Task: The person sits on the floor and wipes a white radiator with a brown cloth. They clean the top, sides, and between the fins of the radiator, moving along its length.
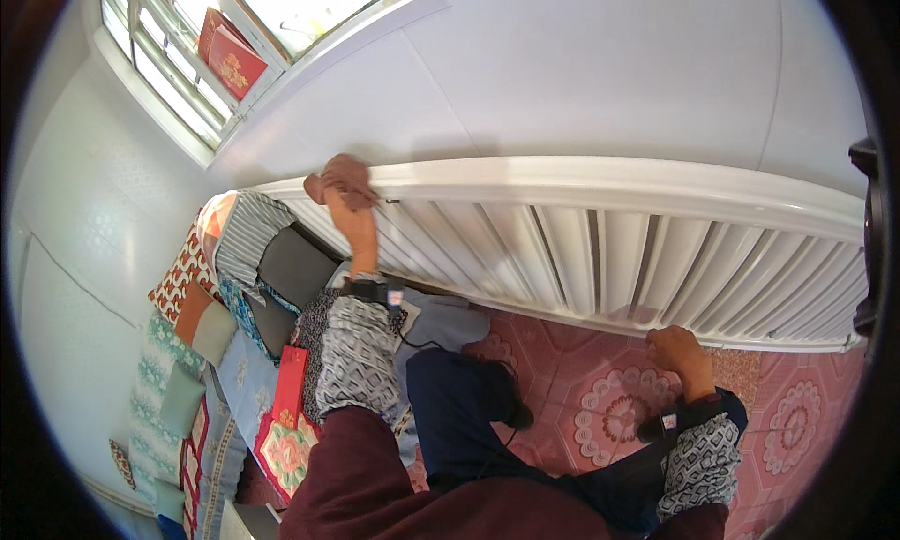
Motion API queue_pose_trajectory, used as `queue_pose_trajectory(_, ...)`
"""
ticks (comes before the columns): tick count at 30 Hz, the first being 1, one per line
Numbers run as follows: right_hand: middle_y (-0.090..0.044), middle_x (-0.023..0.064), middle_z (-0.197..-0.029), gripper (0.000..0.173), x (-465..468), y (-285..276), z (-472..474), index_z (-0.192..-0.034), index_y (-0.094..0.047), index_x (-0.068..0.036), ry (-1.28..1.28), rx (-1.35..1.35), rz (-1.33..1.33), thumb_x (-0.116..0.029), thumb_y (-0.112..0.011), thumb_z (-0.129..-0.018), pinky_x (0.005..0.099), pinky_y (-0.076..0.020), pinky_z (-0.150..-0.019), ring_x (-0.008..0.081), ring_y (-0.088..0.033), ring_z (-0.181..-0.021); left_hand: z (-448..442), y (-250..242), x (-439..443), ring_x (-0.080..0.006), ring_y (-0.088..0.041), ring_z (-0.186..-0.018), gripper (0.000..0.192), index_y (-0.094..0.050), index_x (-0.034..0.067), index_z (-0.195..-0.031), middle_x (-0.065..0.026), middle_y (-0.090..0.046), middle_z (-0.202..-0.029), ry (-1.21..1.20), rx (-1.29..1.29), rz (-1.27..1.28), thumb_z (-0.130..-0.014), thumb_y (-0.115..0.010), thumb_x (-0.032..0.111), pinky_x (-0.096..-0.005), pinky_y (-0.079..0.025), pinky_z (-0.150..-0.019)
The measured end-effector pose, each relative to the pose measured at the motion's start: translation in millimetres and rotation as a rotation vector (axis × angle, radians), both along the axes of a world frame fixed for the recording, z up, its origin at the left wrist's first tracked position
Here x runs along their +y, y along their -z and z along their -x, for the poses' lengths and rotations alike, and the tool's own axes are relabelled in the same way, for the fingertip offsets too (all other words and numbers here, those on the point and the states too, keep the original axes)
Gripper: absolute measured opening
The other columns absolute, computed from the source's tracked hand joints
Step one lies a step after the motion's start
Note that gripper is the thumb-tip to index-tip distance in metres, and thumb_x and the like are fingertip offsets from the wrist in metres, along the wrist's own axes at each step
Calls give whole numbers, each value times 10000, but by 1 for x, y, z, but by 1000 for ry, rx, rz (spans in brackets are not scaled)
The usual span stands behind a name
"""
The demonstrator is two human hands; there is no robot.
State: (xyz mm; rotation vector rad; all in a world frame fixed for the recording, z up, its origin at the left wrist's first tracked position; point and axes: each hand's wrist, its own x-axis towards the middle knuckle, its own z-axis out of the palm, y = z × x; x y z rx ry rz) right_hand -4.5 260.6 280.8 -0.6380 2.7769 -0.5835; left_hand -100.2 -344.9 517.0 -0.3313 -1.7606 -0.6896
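Note:
A long white metal panel radiator [492, 178] runs along the wall in front of me. At the left part of its top rail is my left hand [339, 176], closed on a brown cloth [359, 198] that lies against the rail. The cloth covers part of the hand, so the fingers are hard to make out. My right hand [676, 350] is low, beside the radiator's bottom edge, with its fingers curled. Nothing shows in it, but its palm and fingertips are hidden; whether it touches the edge I cannot tell.
Left of the radiator are a dark grey cushion [295, 262], a striped cloth [256, 230], a patterned pillow [184, 273] and a red envelope [290, 385] on a bed or seat. A red booklet [235, 62] stands at the window. Pink patterned tiles [562, 357] cover the floor.

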Motion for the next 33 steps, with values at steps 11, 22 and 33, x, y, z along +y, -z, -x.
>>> queue_pose_trajectory(11, -750, 210, -1002, 226, 1, 13, 3, -1044, -755, -94, -40, -21, -23, -232, -755, -865, 531, -575, -881, 419, -717, -1017, -40, 22, 206, -497, -444, -1414, 677, -555, -53, -1454, -319, -448, -1561, -240, 49, 200, -818, -761, 57, -518, -337, -1190)
queue_pose_trajectory(22, -771, 197, -1023, 274, 18, 23, 0, -1094, -786, -131, 59, -76, -108, -288, -752, -872, 522, -572, -914, 415, -726, -1015, -75, 54, 192, -461, -652, -954, 529, -645, 19, -1236, -207, -615, -1052, -215, -144, 140, -765, -850, 146, -475, -549, -770)
queue_pose_trajectory(33, -762, 208, -1057, 293, 26, 5, -14, -1101, -766, -97, 107, -90, -62, -289, -755, -880, 524, -562, -925, 414, -711, -1057, -51, 187, 204, -450, -682, -1025, 425, -676, 53, -1230, -203, -675, -1211, -304, -320, 74, -834, -768, 178, -477, -584, -830)
